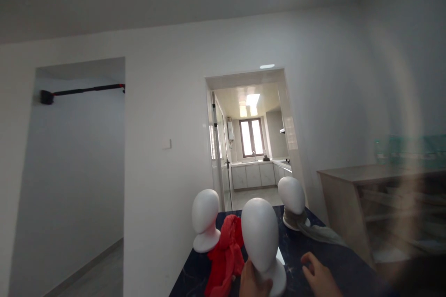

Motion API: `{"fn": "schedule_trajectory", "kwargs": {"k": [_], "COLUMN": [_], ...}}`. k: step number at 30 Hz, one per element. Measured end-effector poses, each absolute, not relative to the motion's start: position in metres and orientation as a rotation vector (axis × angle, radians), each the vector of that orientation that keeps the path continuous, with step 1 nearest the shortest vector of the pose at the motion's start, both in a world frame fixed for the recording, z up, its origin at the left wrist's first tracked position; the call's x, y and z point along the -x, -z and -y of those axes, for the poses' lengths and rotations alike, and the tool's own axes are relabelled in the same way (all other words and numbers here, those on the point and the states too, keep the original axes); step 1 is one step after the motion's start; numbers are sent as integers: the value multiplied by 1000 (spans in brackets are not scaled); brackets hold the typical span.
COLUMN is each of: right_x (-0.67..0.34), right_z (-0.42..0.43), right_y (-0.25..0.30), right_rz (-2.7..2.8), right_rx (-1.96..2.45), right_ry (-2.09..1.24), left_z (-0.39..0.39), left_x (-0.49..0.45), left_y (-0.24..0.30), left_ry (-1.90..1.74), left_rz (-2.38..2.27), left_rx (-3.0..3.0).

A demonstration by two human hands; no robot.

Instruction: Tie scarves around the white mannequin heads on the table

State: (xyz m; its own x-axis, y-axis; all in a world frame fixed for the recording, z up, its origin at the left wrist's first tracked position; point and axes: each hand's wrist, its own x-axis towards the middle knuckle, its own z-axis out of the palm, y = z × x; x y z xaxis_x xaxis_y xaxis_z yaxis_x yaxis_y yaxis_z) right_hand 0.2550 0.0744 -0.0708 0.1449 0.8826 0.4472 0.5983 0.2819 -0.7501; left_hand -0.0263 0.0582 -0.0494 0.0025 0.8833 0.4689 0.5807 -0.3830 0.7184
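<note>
2 cupped hands (253, 283) (322, 280), left on mannequin (260, 234)

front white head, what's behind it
Past the front head, the dark tabletop shows to its right and the kitchen floor above. The strip of table directly behind is covered, so anything lying there can't be seen.

Front head (260, 232): white, smooth, egg-shaped, with a narrow neck flaring into a rounded base
Head's state: bare
Head's pose: upright on the near part of the dark desk (296, 260), neck held by the left hand (253, 283)
Red scarf (226, 255): soft cloth, bright and deeper red
Scarf's state: loose, crumpled, gathered in folds
Scarf's place: on the desk, just left of the front head
</note>
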Motion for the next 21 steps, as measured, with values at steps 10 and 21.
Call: {"fn": "schedule_trajectory", "kwargs": {"k": [10, 21], "right_x": [-255, -254], "right_z": [-77, -75], "right_y": [72, 71], "right_rz": [1543, 1536], "right_rx": [1404, 1399], "right_ry": [-323, -352], "left_z": [-24, -11], "left_x": [18, 17], "left_y": [10, -3], "left_ry": [-1286, -1279], "left_rz": [-1584, -1568], "left_rx": [-1885, -1890]}}
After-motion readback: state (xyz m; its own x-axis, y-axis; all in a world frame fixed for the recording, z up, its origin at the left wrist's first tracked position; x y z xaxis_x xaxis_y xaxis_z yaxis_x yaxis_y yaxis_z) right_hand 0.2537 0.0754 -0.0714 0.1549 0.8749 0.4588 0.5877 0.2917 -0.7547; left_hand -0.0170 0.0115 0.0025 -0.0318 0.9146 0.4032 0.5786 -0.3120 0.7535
